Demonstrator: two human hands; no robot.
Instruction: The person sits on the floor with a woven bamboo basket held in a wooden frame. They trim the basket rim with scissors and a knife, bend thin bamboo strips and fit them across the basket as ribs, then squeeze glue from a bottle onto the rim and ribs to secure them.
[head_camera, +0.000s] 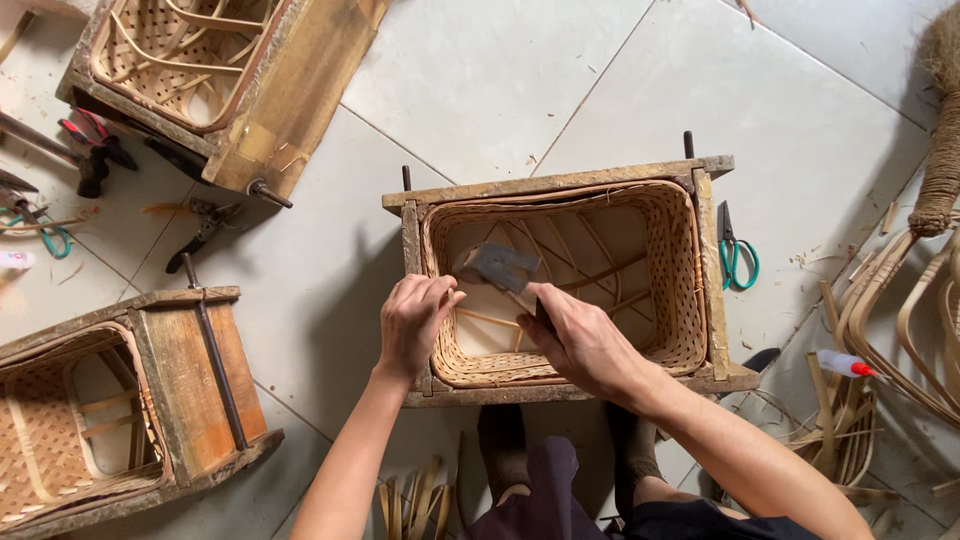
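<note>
A woven bamboo basket (668, 250) sits inside a rectangular wooden frame mould (560, 182) on the tiled floor in front of me. My right hand (575, 335) grips the handle of a flat grey metal blade tool (497, 266) that angles over the basket's left inner side. My left hand (412, 320) rests on the basket's near-left rim, fingers curled by the blade. Thin bamboo ribs cross the basket's bottom. My feet press against the frame's near edge.
Two more wooden moulds with baskets lie at the left (130, 400) and top left (215, 70). Green-handled scissors (737, 255) lie right of the frame. Pliers (200, 232) and other tools are at the left. Bamboo strips (900, 330) and a small glue bottle (842, 364) lie at the right.
</note>
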